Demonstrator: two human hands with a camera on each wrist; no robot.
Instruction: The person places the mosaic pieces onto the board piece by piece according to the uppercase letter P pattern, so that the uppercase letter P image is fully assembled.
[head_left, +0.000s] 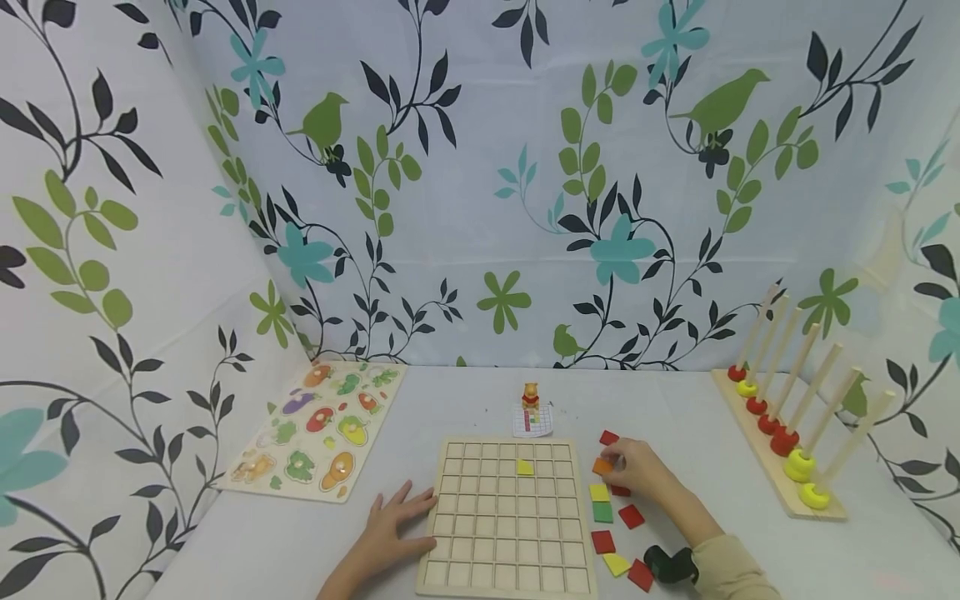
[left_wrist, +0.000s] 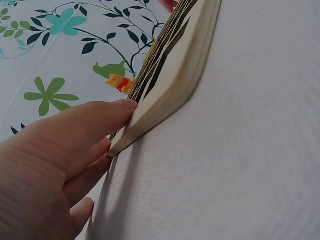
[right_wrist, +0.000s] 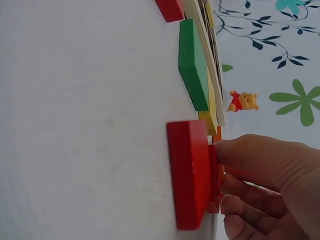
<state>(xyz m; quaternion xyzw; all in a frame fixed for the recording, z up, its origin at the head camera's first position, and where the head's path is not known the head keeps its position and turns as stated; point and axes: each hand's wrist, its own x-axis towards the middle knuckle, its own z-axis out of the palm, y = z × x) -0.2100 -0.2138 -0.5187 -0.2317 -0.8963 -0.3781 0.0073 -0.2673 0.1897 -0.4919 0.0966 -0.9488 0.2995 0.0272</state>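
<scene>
A square wooden grid board [head_left: 507, 528] lies in front of me, with one yellow tile [head_left: 525, 467] in an upper cell. My left hand [head_left: 386, 533] rests at the board's left edge with fingers spread; in the left wrist view, the thumb [left_wrist: 117, 114] touches the rim. Right of the board, my right hand [head_left: 641, 471] pinches an orange tile [head_left: 602, 466] between thumb and fingers. A red tile [head_left: 620, 490] lies just under that hand. The right wrist view shows another red tile [right_wrist: 187, 172] close to the thumb, and a green tile [right_wrist: 192, 65] beyond.
Several loose tiles, including a red one [head_left: 632, 517], lie along the board's right side near a dark object [head_left: 670, 565]. Behind the board are a bear figurine [head_left: 531, 396] and a small pattern card [head_left: 534, 423]. A vegetable puzzle [head_left: 311, 433] lies left; a peg stand [head_left: 787, 467] stands right.
</scene>
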